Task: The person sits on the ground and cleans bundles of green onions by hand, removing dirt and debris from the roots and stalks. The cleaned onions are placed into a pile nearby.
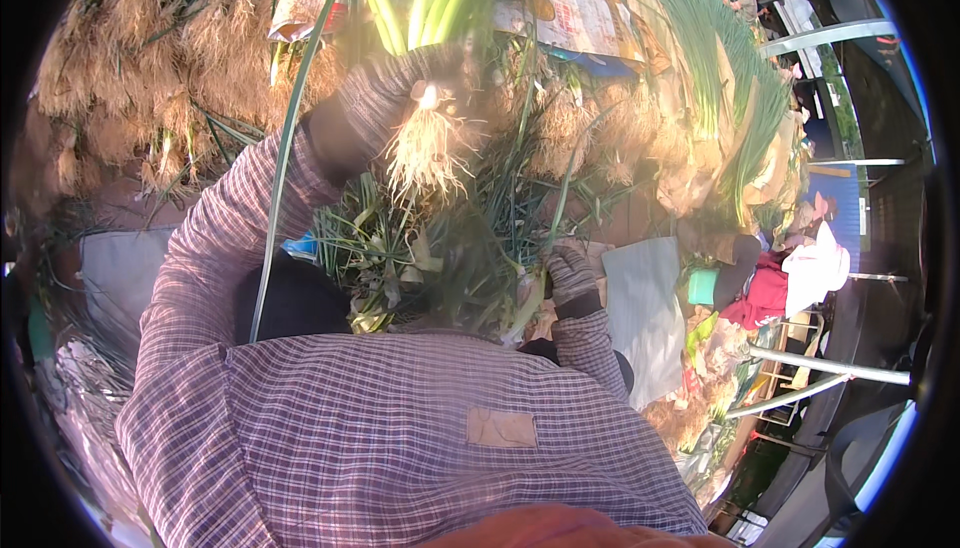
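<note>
My left hand point(401, 86), in a grey knitted glove, grips a bunch of green onions point(442, 4) just above the roots. Pale stringy roots point(429, 146) hang below that fist, and the thick green stalks rise out of the top of the view. Lower and to the right, my right hand point(571, 272), also gloved, is closed around a stripped onion leaf point(532, 296) whose withered end droops beside the fingers. Between my knees lies a heap of leaf trimmings point(397, 255). The fingertips of my right hand are partly hidden.
Rows of rooted onions point(225, 45) lie ahead on the left. Printed sacks point(570, 4) cover some onions at the top. More long green onions point(697, 75) lie at the right, near a grey sheet point(645, 315). A person in a white hat point(814, 266) sits far right, by metal poles point(832, 364).
</note>
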The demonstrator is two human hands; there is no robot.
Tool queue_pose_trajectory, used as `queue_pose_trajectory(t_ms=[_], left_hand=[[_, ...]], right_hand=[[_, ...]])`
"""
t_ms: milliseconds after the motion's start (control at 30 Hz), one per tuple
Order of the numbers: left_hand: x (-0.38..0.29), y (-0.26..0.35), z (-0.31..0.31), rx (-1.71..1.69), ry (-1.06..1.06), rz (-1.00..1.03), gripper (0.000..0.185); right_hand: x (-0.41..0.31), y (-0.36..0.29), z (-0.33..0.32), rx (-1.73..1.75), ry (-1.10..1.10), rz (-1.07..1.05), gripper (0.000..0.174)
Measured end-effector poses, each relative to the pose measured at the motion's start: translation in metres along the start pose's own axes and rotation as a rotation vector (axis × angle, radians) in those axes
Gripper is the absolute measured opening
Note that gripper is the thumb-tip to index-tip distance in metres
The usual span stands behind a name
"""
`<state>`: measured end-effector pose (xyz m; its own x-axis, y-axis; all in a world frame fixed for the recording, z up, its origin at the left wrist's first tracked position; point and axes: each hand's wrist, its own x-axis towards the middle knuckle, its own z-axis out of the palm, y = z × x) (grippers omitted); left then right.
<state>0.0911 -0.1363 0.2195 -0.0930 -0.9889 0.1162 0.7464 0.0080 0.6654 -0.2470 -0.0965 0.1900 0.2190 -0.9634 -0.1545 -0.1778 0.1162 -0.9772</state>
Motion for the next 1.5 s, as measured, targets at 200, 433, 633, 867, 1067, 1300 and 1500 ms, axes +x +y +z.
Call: queue_pose_trajectory(t_ms=[200, 433, 633, 867, 1067, 1300, 1500], left_hand=[[0.010, 0.067, -0.015, 0.141, 0.034, 0.162, 0.029], [0.000, 0.036, -0.030, 0.246, 0.205, 0.168, 0.031], [-0.025, 0.014, -0.023, -0.461, 0.069, -0.144, 0.029], [-0.040, -0.024, -0.004, -0.189, 0.253, -0.438, 0.015], [-0.042, -0.028, 0.012, 0.071, 0.418, -0.405, 0.026], [-0.041, -0.036, -0.019, -0.078, 0.479, -0.300, 0.025], [-0.057, -0.029, -0.021, -0.138, 0.410, -0.340, 0.023]], right_hand=[[0.073, -0.022, 0.063, -0.151, -0.101, -0.158, 0.021], [0.262, -0.042, 0.169, -0.791, -0.120, -0.512, 0.026], [0.215, -0.078, 0.166, -0.072, -0.228, 0.002, 0.029], [0.121, -0.049, 0.144, 0.152, -0.283, -0.034, 0.014], [0.157, -0.036, 0.149, -0.420, -0.458, -0.640, 0.021], [0.151, -0.068, 0.162, 0.213, -0.109, 0.197, 0.015], [0.161, -0.069, 0.190, 0.070, -0.019, -0.022, 0.010]])
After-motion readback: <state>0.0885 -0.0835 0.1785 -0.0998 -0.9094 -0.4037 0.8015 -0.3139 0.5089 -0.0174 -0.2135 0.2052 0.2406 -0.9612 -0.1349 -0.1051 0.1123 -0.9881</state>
